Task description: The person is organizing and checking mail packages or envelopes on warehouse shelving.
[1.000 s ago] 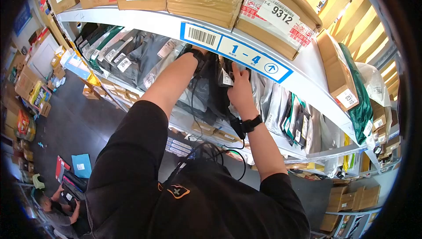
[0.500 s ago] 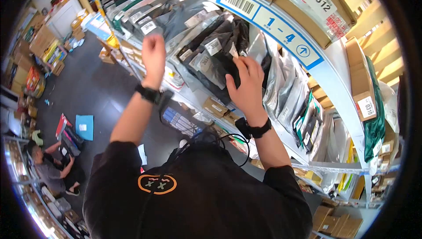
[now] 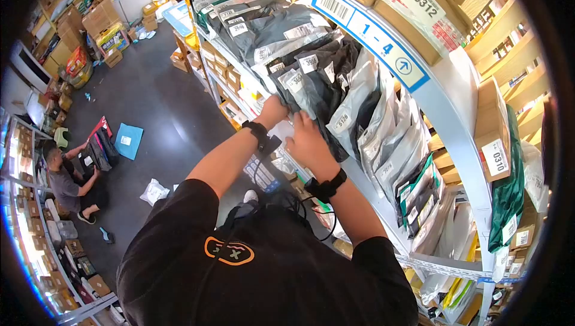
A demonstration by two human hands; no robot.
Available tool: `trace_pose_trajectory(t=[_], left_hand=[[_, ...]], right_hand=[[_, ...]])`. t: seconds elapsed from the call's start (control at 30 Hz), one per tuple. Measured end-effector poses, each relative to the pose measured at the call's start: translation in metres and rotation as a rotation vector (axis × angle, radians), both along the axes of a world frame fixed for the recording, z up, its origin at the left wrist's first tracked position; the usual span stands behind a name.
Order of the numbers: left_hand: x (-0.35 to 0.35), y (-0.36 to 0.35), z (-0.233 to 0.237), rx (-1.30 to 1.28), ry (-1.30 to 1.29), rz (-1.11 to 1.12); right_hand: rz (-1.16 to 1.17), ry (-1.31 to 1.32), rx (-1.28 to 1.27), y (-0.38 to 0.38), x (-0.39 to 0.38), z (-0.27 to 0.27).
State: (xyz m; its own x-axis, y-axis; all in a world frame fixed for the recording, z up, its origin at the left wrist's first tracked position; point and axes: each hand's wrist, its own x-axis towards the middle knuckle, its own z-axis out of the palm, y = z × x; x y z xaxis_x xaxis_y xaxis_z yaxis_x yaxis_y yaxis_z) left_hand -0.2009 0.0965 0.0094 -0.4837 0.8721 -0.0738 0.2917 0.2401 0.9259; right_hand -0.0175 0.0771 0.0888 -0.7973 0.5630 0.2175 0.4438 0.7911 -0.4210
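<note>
My left hand (image 3: 274, 112) is at the front edge of the shelf, below the dark parcel bags, with its fingers curled. Close beside it, my right hand (image 3: 310, 142) touches the lower part of a black parcel bag (image 3: 317, 90) with a white label. What either hand grips, if anything, is hidden. Grey and white bags (image 3: 383, 128) stand upright in a row to the right. Black bags with labels (image 3: 257, 29) lean together on the left part of the same shelf.
A blue-edged shelf sign (image 3: 369, 33) marks the beam above the bags. Cardboard boxes (image 3: 419, 8) sit on top. At the far left a person (image 3: 69, 176) crouches with dark parcels, near a blue bag (image 3: 127, 140) on the floor.
My left hand has moved right and down towards the bags. My right hand has moved down and left to the shelf's front. The camera view has shifted.
</note>
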Motion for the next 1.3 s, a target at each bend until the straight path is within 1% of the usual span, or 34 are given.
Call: trace_pose_trajectory(t=[0.03, 0.07, 0.17, 0.2, 0.23, 0.3, 0.37, 0.4, 0.43, 0.5, 0.53, 0.6, 0.63, 0.67, 0.7, 0.73, 0.77, 0.83, 0.87, 0.97, 1.03, 1.07, 1.17, 1.2, 1.23, 1.27, 1.3], left_hand=[[0.003, -0.003, 0.007, -0.032, -0.083, -0.013], [-0.002, 0.002, -0.011, -0.022, -0.130, -0.011], [-0.013, -0.001, -0.005, -0.140, -0.247, -0.127], [-0.011, -0.014, 0.024, -0.230, -0.234, -0.199], [-0.013, -0.021, 0.040, -0.283, -0.145, -0.207], [-0.022, -0.031, 0.066, -0.269, 0.071, -0.179], [-0.042, -0.031, 0.064, -0.040, 0.190, -0.096], [-0.048, -0.028, 0.067, 0.132, 0.385, -0.005], [-0.055, -0.027, 0.070, 0.220, 0.220, -0.009], [-0.071, -0.012, 0.071, 0.273, 0.247, -0.132], [-0.073, -0.008, 0.074, 0.266, 0.211, -0.196], [-0.073, 0.004, 0.085, 0.264, 0.144, -0.329], [-0.074, 0.008, 0.092, 0.247, 0.243, -0.385], [-0.074, 0.009, 0.099, 0.233, 0.337, -0.437], [-0.074, 0.013, 0.102, 0.226, 0.432, -0.483], [-0.076, 0.025, 0.102, 0.045, 0.177, -0.536], [-0.078, 0.031, 0.103, -0.013, 0.030, -0.580], [-0.079, 0.045, 0.108, -0.127, -0.254, -0.663], [-0.078, 0.056, 0.104, -0.129, -0.226, -0.700], [-0.075, 0.079, 0.094, -0.152, -0.160, -0.815], [-0.074, 0.085, 0.105, -0.194, -0.155, -0.901], [-0.069, 0.087, 0.108, -0.210, -0.205, -0.833], [-0.049, 0.094, 0.114, -0.266, -0.344, -0.623], [-0.045, 0.112, 0.076, -0.126, -0.298, -0.578], [-0.047, 0.125, 0.057, 0.036, -0.316, -0.636], [-0.053, 0.136, 0.043, 0.197, -0.328, -0.694], [-0.065, 0.145, 0.038, 0.357, -0.335, -0.752]], right_hand=[[-0.062, -0.005, 0.015, 0.001, 0.004, -0.003], [-0.069, -0.010, -0.025, 0.005, 0.007, -0.005], [-0.099, 0.028, -0.059, 0.013, 0.010, -0.019], [-0.090, 0.040, -0.093, 0.016, 0.009, -0.021], [-0.097, 0.069, -0.107, 0.017, 0.008, -0.025], [-0.117, 0.129, -0.126, 0.022, 0.002, -0.032], [-0.137, 0.187, -0.095, 0.026, -0.005, -0.036], [-0.148, 0.213, -0.081, 0.025, -0.010, -0.035], [-0.175, 0.222, -0.079, 0.025, -0.016, -0.033], [-0.233, 0.238, -0.080, 0.023, -0.029, -0.027], [-0.260, 0.324, -0.053, 0.024, -0.036, -0.025], [-0.397, 0.382, -0.064, 0.030, -0.047, -0.025], [-0.466, 0.402, -0.072, 0.029, -0.052, -0.026], [-0.579, 0.362, -0.027, 0.026, -0.057, -0.026], [-0.574, 0.373, -0.009, 0.029, -0.060, -0.027], [-0.564, 0.382, 0.008, 0.034, -0.062, -0.029], [-0.555, 0.391, 0.020, 0.035, -0.064, -0.031], [-0.565, 0.423, -0.065, 0.039, -0.068, -0.031], [-0.570, 0.442, -0.106, 0.040, -0.069, -0.030], [-0.631, 0.474, -0.075, 0.047, -0.071, -0.034], [-0.630, 0.508, -0.105, 0.049, -0.070, -0.036], [-0.623, 0.521, -0.121, 0.049, -0.068, -0.035], [-0.726, 0.317, -0.307, 0.053, -0.064, -0.032], [-0.737, 0.320, -0.291, 0.054, -0.066, -0.028], [-0.731, 0.369, -0.252, 0.054, -0.067, -0.027], [-0.725, 0.422, -0.215, 0.054, -0.068, -0.028], [-0.721, 0.478, -0.179, 0.054, -0.071, -0.029]])
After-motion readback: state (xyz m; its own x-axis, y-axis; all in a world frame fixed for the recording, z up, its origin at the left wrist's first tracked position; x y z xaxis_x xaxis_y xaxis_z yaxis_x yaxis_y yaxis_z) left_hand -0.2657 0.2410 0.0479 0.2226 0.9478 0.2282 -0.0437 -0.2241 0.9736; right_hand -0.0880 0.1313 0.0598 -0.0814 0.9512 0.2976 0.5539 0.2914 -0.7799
